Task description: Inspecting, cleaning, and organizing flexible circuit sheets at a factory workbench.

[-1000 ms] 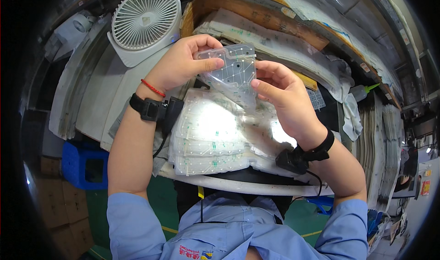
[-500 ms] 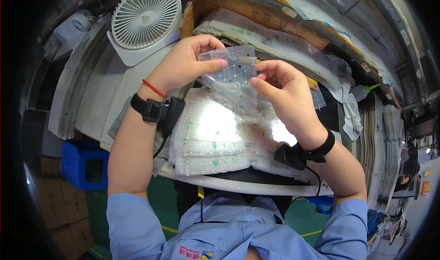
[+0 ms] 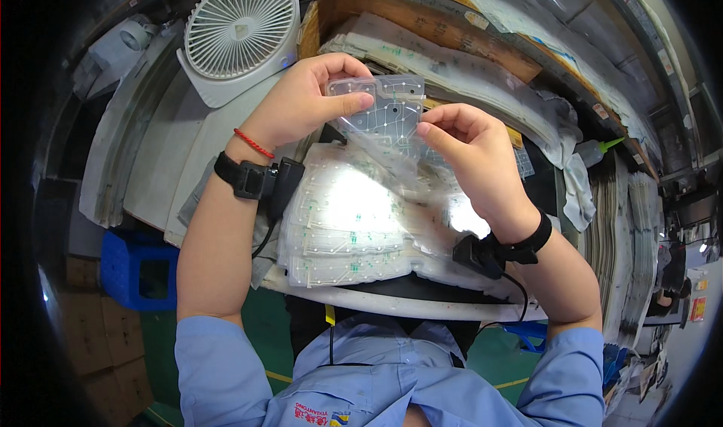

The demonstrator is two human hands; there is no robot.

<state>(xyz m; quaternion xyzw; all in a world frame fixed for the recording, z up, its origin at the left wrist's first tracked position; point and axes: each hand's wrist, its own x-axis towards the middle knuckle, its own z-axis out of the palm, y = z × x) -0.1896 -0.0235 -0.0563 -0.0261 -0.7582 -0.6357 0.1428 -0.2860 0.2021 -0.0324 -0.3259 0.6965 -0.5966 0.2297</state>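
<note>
A clear plastic sheet (image 3: 392, 111) with fine printed traces and dots, like a membrane circuit, is raised above the bench between my hands. My left hand (image 3: 316, 99) grips its left edge, thumb on top and the other fingers behind. At the right edge, my right hand (image 3: 478, 152) pinches the sheet between thumb and forefinger, with the remaining fingers curled. The lower part of the sheet hangs over a fanned pile of similar clear sheets (image 3: 343, 235), which carry green marks and reflect strong glare.
A white fan (image 3: 241, 32) stands at the back left. More stacked sheets (image 3: 444, 65) lie along the back beside a wooden board, and others (image 3: 621, 239) at the right. A bottle with a green nozzle (image 3: 591, 152) lies near a white cloth (image 3: 576, 193). A blue stool (image 3: 139, 276) stands lower left.
The sheet has tilted and shifted slightly right, its traces showing more plainly. My right hand has moved slightly right and closed its pinch on the edge. My left hand is almost still.
</note>
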